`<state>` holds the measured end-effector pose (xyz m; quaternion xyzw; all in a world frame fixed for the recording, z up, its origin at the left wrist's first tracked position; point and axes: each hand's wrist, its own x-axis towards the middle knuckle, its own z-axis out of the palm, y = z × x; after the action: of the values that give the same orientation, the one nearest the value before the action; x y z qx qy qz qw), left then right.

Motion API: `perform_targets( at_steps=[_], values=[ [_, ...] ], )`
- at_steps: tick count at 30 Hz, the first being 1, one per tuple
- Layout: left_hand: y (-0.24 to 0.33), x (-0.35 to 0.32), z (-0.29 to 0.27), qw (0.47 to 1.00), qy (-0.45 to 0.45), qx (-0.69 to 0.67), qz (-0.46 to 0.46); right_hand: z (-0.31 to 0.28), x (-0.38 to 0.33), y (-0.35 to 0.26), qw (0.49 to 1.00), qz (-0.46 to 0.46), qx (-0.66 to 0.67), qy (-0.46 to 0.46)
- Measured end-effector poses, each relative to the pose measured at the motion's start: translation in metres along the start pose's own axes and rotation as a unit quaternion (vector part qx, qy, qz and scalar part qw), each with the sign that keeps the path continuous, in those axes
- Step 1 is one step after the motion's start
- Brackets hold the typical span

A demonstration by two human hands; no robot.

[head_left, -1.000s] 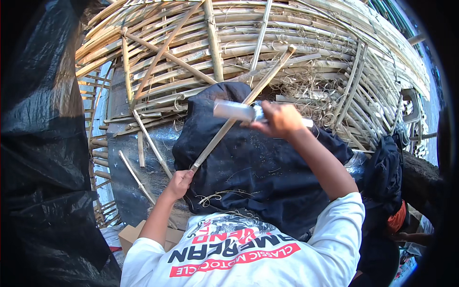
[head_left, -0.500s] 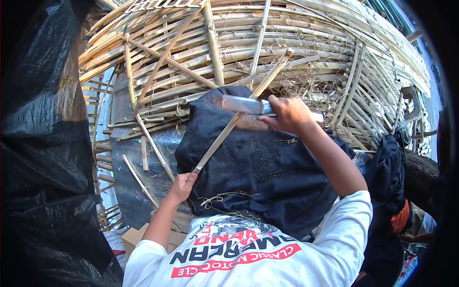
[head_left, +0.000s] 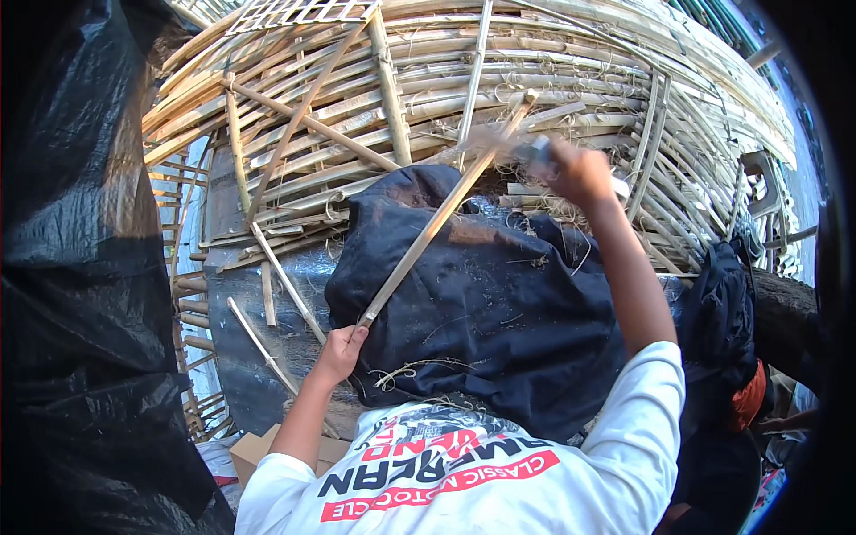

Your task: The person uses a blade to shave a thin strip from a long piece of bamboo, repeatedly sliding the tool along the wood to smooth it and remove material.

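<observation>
My left hand (head_left: 342,353) is closed round the near end of a long bamboo strip (head_left: 425,239). The strip slants up and away to the right, over a black cloth (head_left: 481,312) spread across my lap. In my right hand (head_left: 581,173) is a large knife (head_left: 499,144), its handle gripped in the fist. Motion blurs the blade, which lies across the strip near its far end; whether it touches the bamboo I cannot tell. Thin curled shavings (head_left: 397,370) lie on the cloth close to me.
Ahead, rows of bamboo slats (head_left: 535,67) are stacked, with shavings scattered among them. Loose bamboo sticks (head_left: 263,343) lie to the left, beside a hanging black plastic sheet (head_left: 89,267). A cardboard box (head_left: 254,455) sits at lower left. At the right are a dark log (head_left: 785,308) and another person's hand (head_left: 794,422).
My right hand has moved up and away with the knife, toward the strip's far end. My left hand keeps its hold on the near end.
</observation>
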<state>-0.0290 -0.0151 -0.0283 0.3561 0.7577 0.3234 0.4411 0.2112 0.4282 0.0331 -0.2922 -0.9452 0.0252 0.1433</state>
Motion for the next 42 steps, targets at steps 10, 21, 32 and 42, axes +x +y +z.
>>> perform_targets(
  at_steps=[10,21,32,42],
  values=[
    [0.007,-0.008,0.007,0.997,0.050,0.055,0.011,-0.018,-0.015,-0.077,0.992,-0.027,0.011,-0.120],
    [0.021,-0.011,0.020,0.971,0.148,0.181,0.048,0.003,-0.011,-0.046,0.995,0.008,0.049,-0.089],
    [0.020,-0.007,0.016,0.971,0.143,0.176,0.073,0.002,-0.008,-0.021,0.989,-0.113,0.038,-0.085],
    [0.028,-0.006,0.007,0.989,0.091,0.111,0.044,0.000,-0.023,-0.011,0.997,-0.056,0.022,-0.054]
  ],
)
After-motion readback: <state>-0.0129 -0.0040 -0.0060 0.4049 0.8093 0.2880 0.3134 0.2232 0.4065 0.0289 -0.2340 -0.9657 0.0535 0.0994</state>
